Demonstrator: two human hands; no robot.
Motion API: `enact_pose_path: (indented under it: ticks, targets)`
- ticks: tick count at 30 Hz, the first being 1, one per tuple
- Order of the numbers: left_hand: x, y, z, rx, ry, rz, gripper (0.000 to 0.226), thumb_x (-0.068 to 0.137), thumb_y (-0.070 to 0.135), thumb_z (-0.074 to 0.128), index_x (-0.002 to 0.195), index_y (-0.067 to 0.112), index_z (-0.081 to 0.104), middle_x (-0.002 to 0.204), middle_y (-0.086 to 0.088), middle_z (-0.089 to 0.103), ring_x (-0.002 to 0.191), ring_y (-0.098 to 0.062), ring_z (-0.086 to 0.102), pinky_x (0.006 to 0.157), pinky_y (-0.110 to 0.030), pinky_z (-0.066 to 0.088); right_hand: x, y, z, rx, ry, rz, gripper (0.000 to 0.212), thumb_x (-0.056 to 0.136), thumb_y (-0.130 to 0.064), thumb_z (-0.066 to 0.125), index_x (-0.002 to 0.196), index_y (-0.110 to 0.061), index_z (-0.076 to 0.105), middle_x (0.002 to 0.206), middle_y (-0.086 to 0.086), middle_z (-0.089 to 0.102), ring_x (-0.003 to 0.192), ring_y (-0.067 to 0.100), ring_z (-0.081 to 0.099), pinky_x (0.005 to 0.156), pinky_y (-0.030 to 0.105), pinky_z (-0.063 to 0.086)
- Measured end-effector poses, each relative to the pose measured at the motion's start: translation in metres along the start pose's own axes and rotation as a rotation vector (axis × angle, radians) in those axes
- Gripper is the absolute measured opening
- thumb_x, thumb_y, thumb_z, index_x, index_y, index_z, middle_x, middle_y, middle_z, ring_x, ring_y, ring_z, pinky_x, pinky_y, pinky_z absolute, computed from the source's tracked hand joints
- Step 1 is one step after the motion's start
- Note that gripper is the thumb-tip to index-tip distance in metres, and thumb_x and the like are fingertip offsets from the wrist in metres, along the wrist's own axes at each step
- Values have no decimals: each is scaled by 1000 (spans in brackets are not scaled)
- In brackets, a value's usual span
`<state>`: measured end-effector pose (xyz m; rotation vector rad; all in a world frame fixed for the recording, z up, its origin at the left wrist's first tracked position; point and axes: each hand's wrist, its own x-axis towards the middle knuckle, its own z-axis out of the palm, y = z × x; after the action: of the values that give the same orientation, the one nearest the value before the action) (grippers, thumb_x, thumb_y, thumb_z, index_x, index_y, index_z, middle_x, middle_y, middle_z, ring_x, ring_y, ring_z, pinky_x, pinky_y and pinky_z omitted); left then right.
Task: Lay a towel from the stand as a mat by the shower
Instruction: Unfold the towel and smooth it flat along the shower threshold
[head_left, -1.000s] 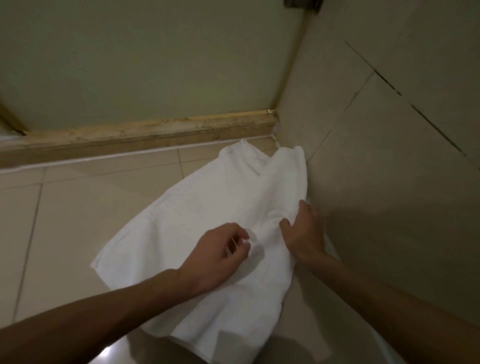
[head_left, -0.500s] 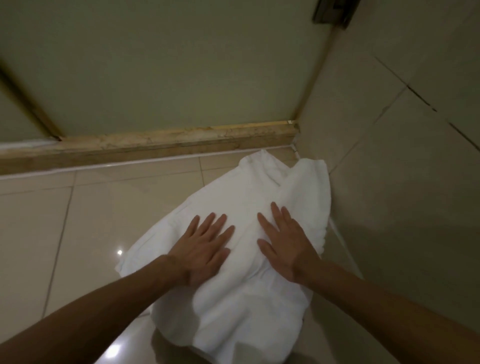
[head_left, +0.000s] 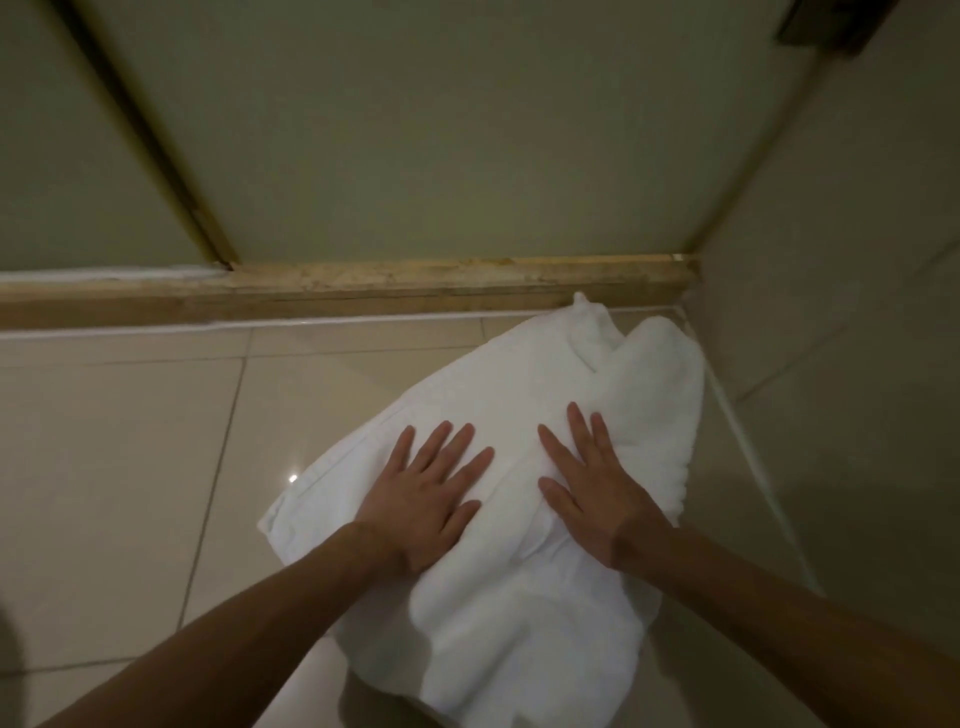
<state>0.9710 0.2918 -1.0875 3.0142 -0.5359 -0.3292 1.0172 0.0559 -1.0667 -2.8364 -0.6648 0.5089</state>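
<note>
A white towel (head_left: 524, 613) lies spread on the beige floor tiles, skewed, its far end bunched in the corner by the stone shower threshold (head_left: 363, 288). My left hand (head_left: 426, 499) rests flat on the towel's middle, palm down with fingers apart. Beside it, my right hand (head_left: 592, 488) also presses flat on the cloth, fingers spread. Neither hand grips the fabric. The towel's near end is wrinkled and folds over itself.
The frosted shower door (head_left: 441, 130) with a brass frame stands behind the threshold. A tiled wall (head_left: 841, 364) rises close on the right, touching the towel's edge. Glossy floor tiles (head_left: 119, 467) stretch to the left.
One second ago both hands pinched the towel with curled fingers. They have since opened and now lie flat on it. The view has shifted slightly, the towel barely moved.
</note>
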Motion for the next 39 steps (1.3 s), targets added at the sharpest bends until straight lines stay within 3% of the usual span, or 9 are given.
enact_pose_path:
  ticks: [5,12,17,25,30,34,36,39]
  targets:
    - [-24,-30,2,-13,16,-86,59,90,58,-9,145,38,-17,157,2,-18,142,-21,-23,115,-48,-13,26,-32,7,7,16,-91,60,97,-53,16,149,-36,-8,144,-8,-39,133,14,-37,118,36,2]
    - [-71,-66,7,-32,16,-244,58,90,56,-10,144,38,-21,156,1,-21,143,-21,-23,115,-50,-9,54,-88,15,-13,45,-264,59,97,-51,17,150,-33,-2,158,2,-21,139,19,-29,120,40,10]
    - [-107,-80,12,-49,21,-333,57,93,54,-3,147,36,-15,157,2,-17,143,-22,-22,116,-50,-9,64,-123,25,-20,52,-361,62,93,-56,7,150,-32,3,159,3,-17,142,23,-25,118,43,19]
    - [-142,-82,14,-82,-7,-434,60,87,59,-16,143,38,-24,153,3,-30,140,-20,-30,113,-45,-20,65,-156,28,-109,25,-424,66,90,-57,0,150,-31,9,159,5,-14,145,26,-17,119,42,14]
    - [-134,-85,4,-116,7,-418,62,86,60,-14,144,38,-20,152,2,-26,139,-19,-29,109,-38,-26,64,-165,9,-256,51,-488,60,93,-53,12,139,-24,37,159,15,10,146,33,4,114,52,23]
    - [-118,-97,-1,-68,-18,-379,60,90,56,-4,144,38,-20,154,0,-26,141,-22,-28,113,-45,-20,71,-173,-2,-392,17,-640,57,96,-50,13,138,-24,40,153,17,28,145,32,14,116,54,5]
    - [-113,-102,2,-75,-40,-356,57,93,54,2,143,39,-23,155,0,-27,141,-22,-29,113,-51,-16,72,-172,-7,-424,29,-663,55,97,-50,14,127,-21,50,142,17,44,140,33,27,116,55,3]
    - [-113,-103,8,-85,-41,-363,57,96,52,7,142,41,-25,155,2,-28,140,-22,-29,113,-54,-15,66,-161,-11,-416,77,-669,51,96,-50,21,106,-18,60,112,14,62,115,33,51,113,57,16]
